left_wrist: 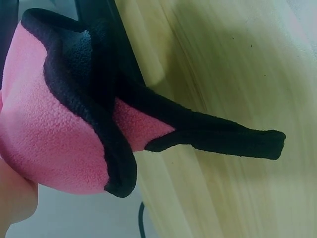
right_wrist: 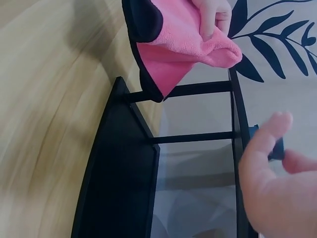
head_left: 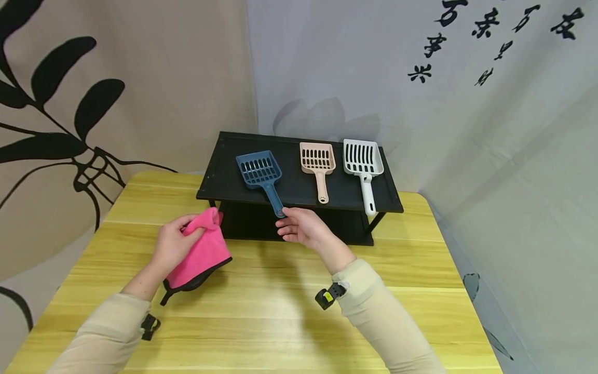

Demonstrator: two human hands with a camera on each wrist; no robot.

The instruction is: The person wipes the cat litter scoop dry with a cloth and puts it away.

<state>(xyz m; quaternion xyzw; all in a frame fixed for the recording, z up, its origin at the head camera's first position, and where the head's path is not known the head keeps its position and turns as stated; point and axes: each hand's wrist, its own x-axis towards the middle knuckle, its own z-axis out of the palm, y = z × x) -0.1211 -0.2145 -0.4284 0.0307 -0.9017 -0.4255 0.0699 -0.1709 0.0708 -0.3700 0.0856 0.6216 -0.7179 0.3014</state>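
My left hand (head_left: 172, 244) grips a pink fleecy cloth (head_left: 205, 254) by its upper part. Its black-edged lower end hangs over the table, and in the left wrist view a black strap (left_wrist: 233, 139) sticks out from the curled edging. My right hand (head_left: 303, 227) pinches the handle end of a blue slotted litter scoop (head_left: 259, 170), whose head lies on the black shelf. Beside it on the shelf are a smaller beige litter scoop (head_left: 318, 161) and a white one (head_left: 363, 158), their handles toward me. In the right wrist view the fingers partly hide the blue handle.
The two-tier black shelf (head_left: 289, 193) stands at the back of the wooden table (head_left: 261, 322), its lower tier close over the tabletop. Thin black posts join the tiers. Behind hangs a pale curtain (head_left: 327, 62) with black leaf and character prints.
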